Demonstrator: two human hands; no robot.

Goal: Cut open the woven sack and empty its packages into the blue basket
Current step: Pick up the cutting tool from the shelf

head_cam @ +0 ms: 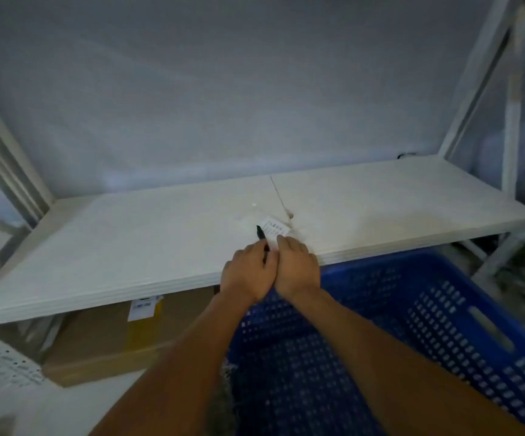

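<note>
Both of my hands meet at the front edge of a white shelf board (pixel 129 240). My left hand (pixel 247 272) is closed around a slim black tool (pixel 260 232) whose tip pokes forward over the shelf. My right hand (pixel 297 267) rests beside it, fingers curled down onto a small white printed label (pixel 274 229) lying on the shelf. The blue perforated basket (pixel 443 325) stands below and to the right, under my right forearm, and looks empty. No woven sack or packages show.
White metal rack uprights (pixel 475 89) frame the shelf at both sides. A brown cardboard box (pixel 103 338) with a white sticker sits under the shelf at the left. A white perforated crate edge (pixel 0 363) shows at the far left.
</note>
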